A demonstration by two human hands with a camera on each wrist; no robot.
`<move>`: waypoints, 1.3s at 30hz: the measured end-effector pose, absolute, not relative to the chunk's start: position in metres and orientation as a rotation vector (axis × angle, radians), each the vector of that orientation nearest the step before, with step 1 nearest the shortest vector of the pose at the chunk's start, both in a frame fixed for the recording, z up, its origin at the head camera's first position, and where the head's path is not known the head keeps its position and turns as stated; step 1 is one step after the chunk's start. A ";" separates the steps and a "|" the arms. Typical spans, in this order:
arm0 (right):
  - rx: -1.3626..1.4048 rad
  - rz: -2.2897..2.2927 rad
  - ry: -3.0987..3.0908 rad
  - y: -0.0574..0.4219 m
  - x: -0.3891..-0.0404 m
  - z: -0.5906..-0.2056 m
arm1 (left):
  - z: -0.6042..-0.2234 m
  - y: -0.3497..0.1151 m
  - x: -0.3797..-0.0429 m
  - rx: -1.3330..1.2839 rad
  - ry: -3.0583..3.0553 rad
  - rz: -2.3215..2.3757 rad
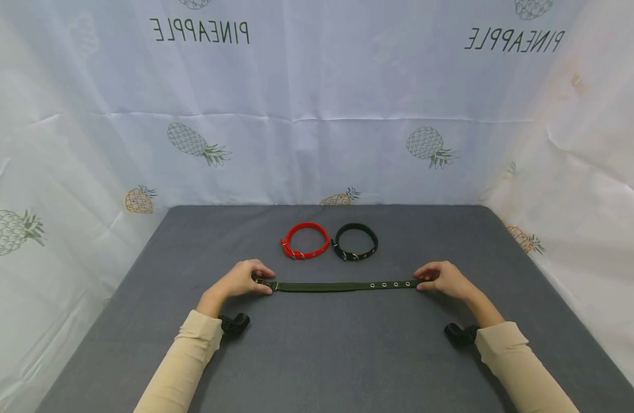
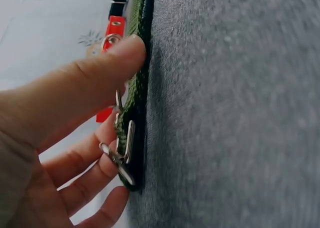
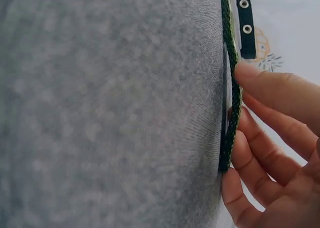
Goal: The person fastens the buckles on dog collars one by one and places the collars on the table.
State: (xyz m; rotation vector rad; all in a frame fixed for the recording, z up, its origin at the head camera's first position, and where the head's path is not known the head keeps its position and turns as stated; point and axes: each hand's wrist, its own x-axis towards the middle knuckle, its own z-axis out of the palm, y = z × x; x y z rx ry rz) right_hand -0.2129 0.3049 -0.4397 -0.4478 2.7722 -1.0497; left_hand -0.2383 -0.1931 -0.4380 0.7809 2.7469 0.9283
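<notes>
Beige sleeves point(image 1: 177, 361), 2 hands point(image 1: 242, 278) point(image 1: 444, 279) pinching green collar point(image 1: 322, 287) at its ends; red collar point(image 1: 317, 253), black collar point(image 1: 368, 253) looped beyond

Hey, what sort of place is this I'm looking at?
Probably a makeshift recording booth, though I can't be certain. Pineapple-print fabric hangs behind and to both sides of a plain gray tabletop, and black devices that could be cameras sit by both wrists.

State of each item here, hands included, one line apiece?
Long green woven collar: unbuckled, laid straight.
Round red metal-buckled collar: fastened in a loop.
Round black metal-buckled collar: fastened in a loop.
Left grip: holds the green collar's buckle end.
Right grip: holds its eyelet end.
</notes>
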 end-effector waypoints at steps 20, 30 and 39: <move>-0.511 -0.960 2.780 0.303 -0.214 -0.432 | -0.438 -0.195 -0.249 0.878 2.747 0.895; -0.482 -0.930 2.863 0.303 -0.209 -0.419 | -0.424 -0.196 -0.249 0.803 2.738 0.951; -0.474 -0.970 2.890 0.303 -0.208 -0.405 | -0.411 -0.198 -0.252 0.737 2.721 1.051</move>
